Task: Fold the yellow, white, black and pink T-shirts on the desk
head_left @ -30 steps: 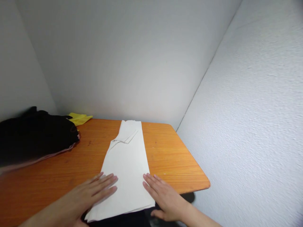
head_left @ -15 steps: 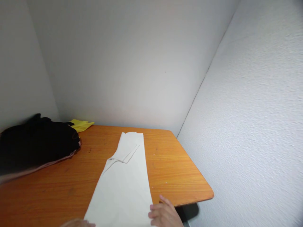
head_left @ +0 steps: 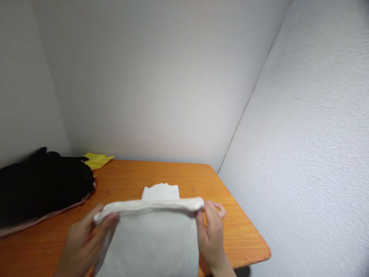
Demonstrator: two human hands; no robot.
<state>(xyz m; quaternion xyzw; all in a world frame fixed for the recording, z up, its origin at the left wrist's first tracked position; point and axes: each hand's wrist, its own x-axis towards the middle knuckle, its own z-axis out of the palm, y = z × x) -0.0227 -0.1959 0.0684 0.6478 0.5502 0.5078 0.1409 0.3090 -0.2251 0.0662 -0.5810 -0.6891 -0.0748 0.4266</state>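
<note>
A white shirt-like garment (head_left: 155,238), folded into a long strip, lies partly on the wooden table. Its near end is lifted and stretched sideways between both hands, making a thick folded edge. My left hand (head_left: 86,234) pinches the left corner of that edge between thumb and fingers. At the right corner, my right hand (head_left: 211,227) grips the cloth, with one finger sticking out to the side. Beyond the raised edge, the far end of the garment shows flat on the table top. The lifted cloth hides the middle part.
Dark clothing (head_left: 46,188) with a pinkish edge is heaped on the table's left side. Behind it lies a yellow cloth (head_left: 97,161). The wooden table (head_left: 230,234) meets a white back wall, and a textured wall (head_left: 311,161) rises on the right.
Both hands have come up from the bottom edge and raised the garment's near end off the table. The far end has drawn nearer, and the camera view has shifted slightly.
</note>
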